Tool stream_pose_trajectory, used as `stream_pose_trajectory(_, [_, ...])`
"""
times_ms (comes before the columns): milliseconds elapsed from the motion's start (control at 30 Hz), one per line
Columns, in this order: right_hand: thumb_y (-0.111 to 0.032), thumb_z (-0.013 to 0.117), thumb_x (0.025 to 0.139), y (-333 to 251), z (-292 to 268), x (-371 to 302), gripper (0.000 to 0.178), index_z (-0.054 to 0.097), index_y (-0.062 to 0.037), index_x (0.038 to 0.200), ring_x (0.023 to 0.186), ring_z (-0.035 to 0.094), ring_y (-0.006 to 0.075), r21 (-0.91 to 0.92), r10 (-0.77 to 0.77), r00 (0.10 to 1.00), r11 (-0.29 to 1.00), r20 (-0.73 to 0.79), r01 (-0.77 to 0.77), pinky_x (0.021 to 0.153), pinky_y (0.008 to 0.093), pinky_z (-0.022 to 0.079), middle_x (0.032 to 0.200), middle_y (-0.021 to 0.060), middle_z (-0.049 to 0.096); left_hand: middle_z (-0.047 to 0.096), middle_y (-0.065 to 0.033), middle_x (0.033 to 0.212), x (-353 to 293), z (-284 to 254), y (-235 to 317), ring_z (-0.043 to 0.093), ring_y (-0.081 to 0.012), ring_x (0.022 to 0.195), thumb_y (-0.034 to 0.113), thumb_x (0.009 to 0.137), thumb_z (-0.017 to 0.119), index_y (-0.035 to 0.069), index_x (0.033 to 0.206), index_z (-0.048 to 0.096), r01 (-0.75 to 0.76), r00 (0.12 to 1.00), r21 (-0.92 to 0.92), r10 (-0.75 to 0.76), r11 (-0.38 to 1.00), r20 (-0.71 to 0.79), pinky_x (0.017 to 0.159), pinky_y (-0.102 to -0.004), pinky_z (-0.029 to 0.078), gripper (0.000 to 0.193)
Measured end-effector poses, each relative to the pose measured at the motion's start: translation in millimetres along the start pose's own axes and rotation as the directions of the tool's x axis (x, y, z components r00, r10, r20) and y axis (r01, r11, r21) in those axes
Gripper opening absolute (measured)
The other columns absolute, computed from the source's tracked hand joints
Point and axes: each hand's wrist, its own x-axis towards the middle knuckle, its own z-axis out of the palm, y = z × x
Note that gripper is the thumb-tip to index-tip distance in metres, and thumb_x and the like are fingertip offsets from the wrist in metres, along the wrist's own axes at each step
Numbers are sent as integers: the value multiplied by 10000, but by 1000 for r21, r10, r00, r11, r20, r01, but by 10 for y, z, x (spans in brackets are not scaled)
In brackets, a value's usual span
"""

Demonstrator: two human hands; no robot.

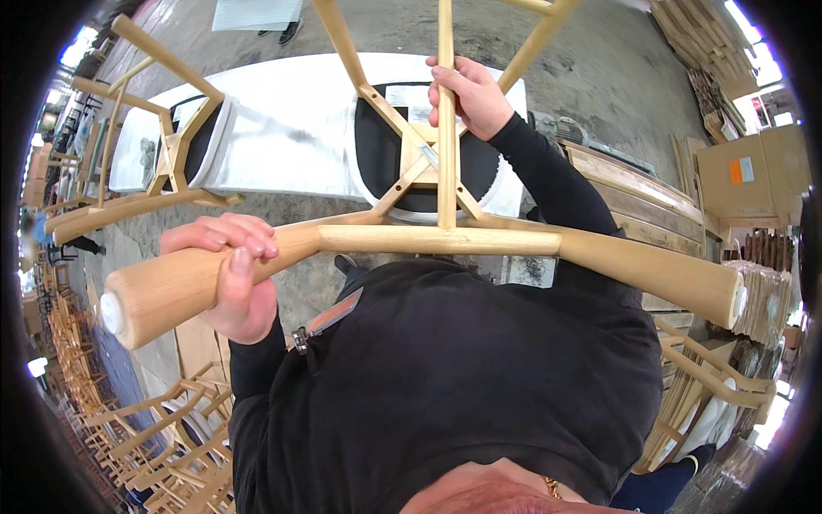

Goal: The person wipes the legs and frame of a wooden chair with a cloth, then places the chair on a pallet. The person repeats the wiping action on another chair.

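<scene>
An upside-down wooden stool [390, 116] rests with its seat [373, 158] on a white-covered table, dark underside up. Its pale legs spread outward from a cross-shaped frame. My left hand [235, 274] is closed around the near left stool leg [175, 287], close to its white foot cap. Farther off, my right hand [469, 98] has its fingers wrapped round the long middle stretcher [446, 154]. That stretcher meets a crossbar [428, 240] joining the two near legs. Part of the frame under my right hand and the stretcher is hidden.
A second upturned stool [175, 150] stands at the left of the white table [274, 137]. Wooden planks [629, 184] and a cardboard box [753, 171] are to the right. Many wooden stools [180, 428] crowd the lower left. Flat stacked pieces [762, 295] stand at the right.
</scene>
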Motion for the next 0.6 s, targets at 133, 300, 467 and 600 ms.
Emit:
stream_pose_trajectory(133, [-209,502,1019,-46,-464,-234,359,448,27,1283,578,639,189,35,-30,1000,999,-2,31,562,295,546,758,79,597,572,-87,758,-43,393,-85,594,-205,648,10,827,634,86,1009,423,19,999,-61,-17,998,35,696,-386,522,289])
stream_pose_trajectory(300, [-258,487,1037,-37,-708,-516,433,397,12,1362,632,663,192,3,-5,1000,1000,25,5,614,290,551,812,80,612,592,-100,764,-156,550,-115,599,-209,643,59,855,649,86,1008,432,-21,991,-48,27,999,132,690,-387,520,267])
stream_pose_trajectory(467, [-267,473,1047,120,-554,-523,451,371,-4,1399,711,694,196,37,-43,994,999,99,39,678,282,570,851,86,628,592,-111,760,-301,277,-203,611,-225,655,125,877,650,79,1020,440,-37,998,-63,40,997,44,690,-391,517,258])
stream_pose_trajectory(600, [-300,446,1056,139,-517,-532,463,366,-47,1435,773,706,199,24,-16,991,1000,136,13,727,285,579,879,84,639,600,-124,808,-380,131,-212,612,-230,705,167,903,597,73,1056,443,-60,994,-29,62,998,90,711,-409,516,237])
